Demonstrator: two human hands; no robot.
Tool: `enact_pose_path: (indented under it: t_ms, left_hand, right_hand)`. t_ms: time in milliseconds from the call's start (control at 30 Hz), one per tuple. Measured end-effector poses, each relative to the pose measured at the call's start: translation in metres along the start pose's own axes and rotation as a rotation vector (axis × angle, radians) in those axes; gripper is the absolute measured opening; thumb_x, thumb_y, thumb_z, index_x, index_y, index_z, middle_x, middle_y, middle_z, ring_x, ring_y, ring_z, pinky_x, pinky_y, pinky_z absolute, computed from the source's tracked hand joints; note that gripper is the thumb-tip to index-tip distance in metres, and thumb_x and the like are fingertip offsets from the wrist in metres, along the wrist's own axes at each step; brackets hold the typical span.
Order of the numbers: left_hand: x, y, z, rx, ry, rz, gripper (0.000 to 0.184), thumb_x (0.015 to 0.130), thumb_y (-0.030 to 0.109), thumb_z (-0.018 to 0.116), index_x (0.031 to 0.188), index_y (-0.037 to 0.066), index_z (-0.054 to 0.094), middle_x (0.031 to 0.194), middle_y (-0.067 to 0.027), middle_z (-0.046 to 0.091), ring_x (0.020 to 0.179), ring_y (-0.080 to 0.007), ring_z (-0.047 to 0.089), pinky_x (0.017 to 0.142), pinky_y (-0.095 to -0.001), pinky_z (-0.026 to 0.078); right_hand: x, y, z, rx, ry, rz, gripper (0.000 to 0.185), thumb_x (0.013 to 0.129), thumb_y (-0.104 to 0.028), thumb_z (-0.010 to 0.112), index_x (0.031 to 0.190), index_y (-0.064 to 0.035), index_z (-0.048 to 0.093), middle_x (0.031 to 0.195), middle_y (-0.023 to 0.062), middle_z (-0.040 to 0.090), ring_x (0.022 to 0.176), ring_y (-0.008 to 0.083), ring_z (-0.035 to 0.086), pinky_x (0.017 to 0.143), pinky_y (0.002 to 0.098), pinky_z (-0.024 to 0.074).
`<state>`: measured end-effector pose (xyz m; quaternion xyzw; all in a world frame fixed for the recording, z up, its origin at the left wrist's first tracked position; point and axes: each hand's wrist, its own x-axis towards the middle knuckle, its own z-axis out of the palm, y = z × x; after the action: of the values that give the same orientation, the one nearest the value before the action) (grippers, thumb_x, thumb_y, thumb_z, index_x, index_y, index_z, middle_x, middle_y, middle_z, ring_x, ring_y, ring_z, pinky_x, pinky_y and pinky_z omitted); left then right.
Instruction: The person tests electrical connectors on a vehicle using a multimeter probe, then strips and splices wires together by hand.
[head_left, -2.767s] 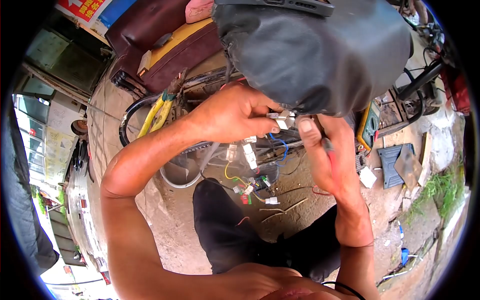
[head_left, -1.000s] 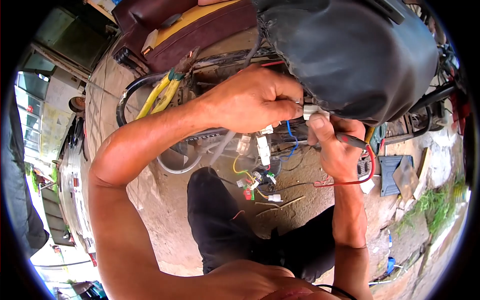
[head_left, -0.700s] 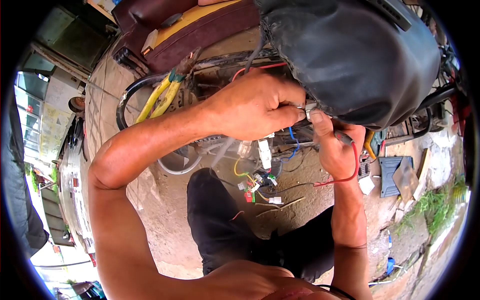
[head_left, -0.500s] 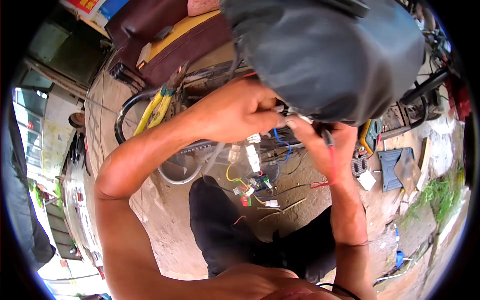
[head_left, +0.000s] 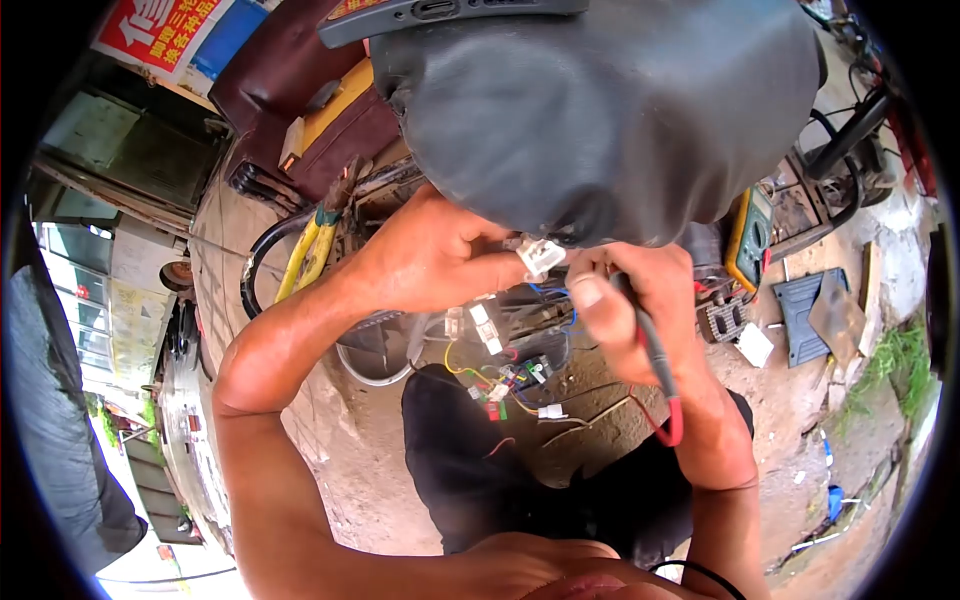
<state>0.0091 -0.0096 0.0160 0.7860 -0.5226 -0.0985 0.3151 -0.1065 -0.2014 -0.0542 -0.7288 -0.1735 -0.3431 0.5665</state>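
The left hand (head_left: 425,255) is pinching a white connector (head_left: 541,258) between thumb and fingers, so its grip is narrow. The connector is sticking out at the right of those fingertips, just under the near edge of a large black cover (head_left: 600,120). The right hand (head_left: 650,300) is holding a test probe (head_left: 655,350), its fingers closing around the dark handle; the handle is slanting toward the near right, with a red lead (head_left: 672,432) curving from its near end. This hand's fingertips are hovering just right of the connector; whether the probe's tip is touching it, I cannot tell.

Nearer than the left hand, another white connector (head_left: 485,328) is hanging, and a cluster of small plugs (head_left: 497,392) is lying beyond the knees. A yellow-edged multimeter (head_left: 748,240) is resting at the far right; yellow-handled cutters (head_left: 307,255) are leaning at the left.
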Motion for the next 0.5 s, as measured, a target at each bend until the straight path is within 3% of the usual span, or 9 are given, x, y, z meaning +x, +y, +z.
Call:
enact_pose_path:
  t_ms: [100,200,233,367,500]
  left_hand:
    - [-0.003,0.000,-0.007,0.040,-0.064,-0.054,0.020,0.084,0.019,0.073,0.099,0.005,0.076,0.089,-0.0116,0.074,0.081,-0.0249,0.069,0.077,-0.0363,0.054]
    - [-0.004,-0.001,-0.008,0.017,-0.094,-0.094,0.020,0.085,0.019,0.074,0.100,0.006,0.076,0.089,-0.0115,0.074,0.083,-0.0243,0.070,0.079,-0.0361,0.054]
    - [-0.005,-0.002,-0.007,0.003,-0.086,-0.088,0.020,0.085,0.019,0.074,0.100,0.006,0.076,0.089,-0.0115,0.074,0.083,-0.0241,0.070,0.079,-0.0360,0.054]
    - [-0.003,-0.001,-0.007,-0.034,-0.079,-0.053,0.019,0.085,0.016,0.075,0.101,0.005,0.076,0.090,-0.0104,0.074,0.085,-0.0238,0.071,0.081,-0.0365,0.055]
    - [-0.003,-0.003,-0.008,-0.027,-0.081,0.025,0.021,0.086,0.012,0.073,0.107,0.005,0.075,0.100,-0.0106,0.075,0.095,-0.0262,0.071,0.086,-0.0388,0.055]
  right_hand:
    - [0.006,-0.010,-0.006,0.089,0.085,0.023,0.035,0.091,-0.028,0.054,0.094,0.0038,0.068,0.082,0.0169,0.064,0.077,0.0377,0.061,0.072,0.0469,0.0474]
    - [0.004,-0.015,-0.023,-0.120,0.007,-0.013,0.039,0.093,-0.032,0.051,0.092,0.0039,0.067,0.085,0.0173,0.065,0.078,0.0392,0.060,0.075,0.0472,0.0474]
    - [0.003,-0.016,-0.026,-0.126,-0.033,0.004,0.039,0.094,-0.032,0.051,0.092,0.0034,0.066,0.082,0.0168,0.066,0.071,0.0350,0.062,0.072,0.0432,0.0502]
    - [-0.011,-0.020,-0.010,0.255,0.161,0.217,0.023,0.091,-0.019,0.062,0.091,0.0029,0.066,0.076,0.0113,0.068,0.062,0.0192,0.062,0.063,0.0311,0.0517]
    - [-0.009,-0.033,-0.016,0.257,0.156,0.288,0.015,0.082,-0.006,0.075,0.091,0.0025,0.067,0.075,0.0071,0.070,0.063,0.0105,0.063,0.059,0.0245,0.0509]
